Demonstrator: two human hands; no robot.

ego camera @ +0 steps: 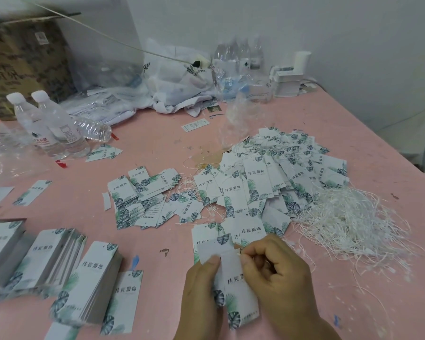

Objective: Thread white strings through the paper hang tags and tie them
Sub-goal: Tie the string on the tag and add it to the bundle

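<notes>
Pink bench (157, 143), paint-flecked and scuffed, carrying the following:

1. Hang tag in hand (236, 283) — narrow white card, dark printed characters across the middle, grey-green leaf print at the lower end. Held at the near edge of the bench, upper end pointing away. Left hand (201, 298) grips its left edge, thumb laid on the face. Right hand (277, 273) is curled, thumb and forefinger pinching at the tag's top end; whether a string sits in that pinch cannot be told.

2. Loose tags just beyond the hands (243, 231) — a few, same print, overlapping.

3. Large heap of tags (268, 175), centre right — same print, thin white strings running among them.

4. Smaller scatter of tags (142, 197), centre — overlapping, some face down.

5. Tangle of white strings (349, 219), right of the big heap and touching it — thin cut lengths, loose ends trailing toward the near edge.

6. Neat stacks of tags (59, 256), near left — three blocks side by side, blurred, with single tags lying beside them.

7. Water bottles (47, 126), far left — two upright with white caps, one clear bottle lying on its side beside them.

8. Plastic bags (177, 79), far edge, crumpled, with more bottles behind.

9. Cardboard box (22, 62), far left corner.
</notes>
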